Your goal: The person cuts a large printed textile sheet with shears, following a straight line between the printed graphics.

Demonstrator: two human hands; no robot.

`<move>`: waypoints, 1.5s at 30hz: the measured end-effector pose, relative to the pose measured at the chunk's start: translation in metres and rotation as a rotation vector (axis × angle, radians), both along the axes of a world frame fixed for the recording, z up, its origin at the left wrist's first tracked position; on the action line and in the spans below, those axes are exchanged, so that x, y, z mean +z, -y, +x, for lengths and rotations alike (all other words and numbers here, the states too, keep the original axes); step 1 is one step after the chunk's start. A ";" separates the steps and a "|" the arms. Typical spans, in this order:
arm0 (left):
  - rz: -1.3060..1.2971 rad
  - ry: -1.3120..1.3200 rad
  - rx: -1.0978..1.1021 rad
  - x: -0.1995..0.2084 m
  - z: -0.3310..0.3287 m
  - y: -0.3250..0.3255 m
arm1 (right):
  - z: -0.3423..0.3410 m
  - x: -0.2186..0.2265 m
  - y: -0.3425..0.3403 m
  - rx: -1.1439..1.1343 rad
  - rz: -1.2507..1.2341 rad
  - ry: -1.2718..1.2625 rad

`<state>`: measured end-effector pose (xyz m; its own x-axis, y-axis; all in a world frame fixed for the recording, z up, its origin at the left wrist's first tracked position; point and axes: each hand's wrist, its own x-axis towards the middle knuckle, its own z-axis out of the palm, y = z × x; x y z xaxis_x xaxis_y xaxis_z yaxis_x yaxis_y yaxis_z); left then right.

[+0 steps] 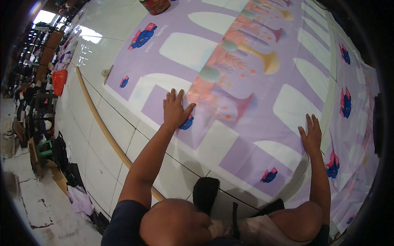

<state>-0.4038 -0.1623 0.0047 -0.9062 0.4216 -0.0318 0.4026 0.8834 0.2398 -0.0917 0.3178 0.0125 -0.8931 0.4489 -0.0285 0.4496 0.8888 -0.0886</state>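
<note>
A large sheet of printed fabric (258, 110), lilac with white shapes and a coral-coloured band, lies spread over white tiles. My left hand (175, 110) rests flat on its near left part, fingers apart, beside a small blue-and-pink printed figure. Farther right, my right hand (312, 133) lies on the sheet near its right edge, fingers stretched forward. Neither hand holds anything. A clip (107, 74) sits at the sheet's left corner.
A red tin (155, 5) stands at the far edge of the sheet. More printed fabric (353, 135) lies rumpled on the right. Along the left runs a curved wooden edging (100, 119). Below it are dark cloths, a green stool (44, 148) and a red bag (59, 82).
</note>
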 end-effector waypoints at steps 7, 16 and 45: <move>0.034 -0.064 -0.133 -0.009 0.002 -0.019 | 0.037 -0.011 -0.026 -0.097 0.030 -0.035; 0.077 -0.080 -0.280 -0.010 0.074 -0.005 | 0.090 -0.003 0.011 -0.231 0.054 -0.167; 1.174 0.637 0.297 0.241 0.144 0.022 | 0.222 -0.008 -0.090 -0.594 0.116 -0.081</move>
